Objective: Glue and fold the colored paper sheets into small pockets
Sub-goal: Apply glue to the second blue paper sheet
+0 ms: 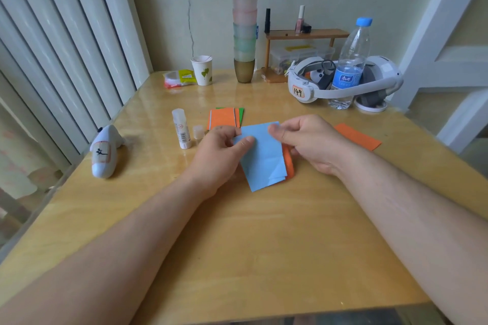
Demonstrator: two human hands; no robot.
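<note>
Both hands hold a thin, matte, creased blue paper sheet point(264, 155) over the middle of the glossy wooden counter point(237, 245). The left hand point(219, 155) has its grip pinched on the sheet's left edge; the right hand point(306, 142) has its grip pinched on the top edge. An orange sheet point(289, 163) peeks out beneath. Behind lie one flat stack of orange and green sheets point(225, 117), one white cylindrical glue stick point(181, 129) with its small translucent cap point(198, 131) beside it, and one loose orange rectangle point(357, 136) to the right.

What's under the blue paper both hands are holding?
Orange paper shows along the right edge of the blue paper, pinched by the left hand and right hand. How far the orange extends, and any other sheets beneath, is covered.
</note>
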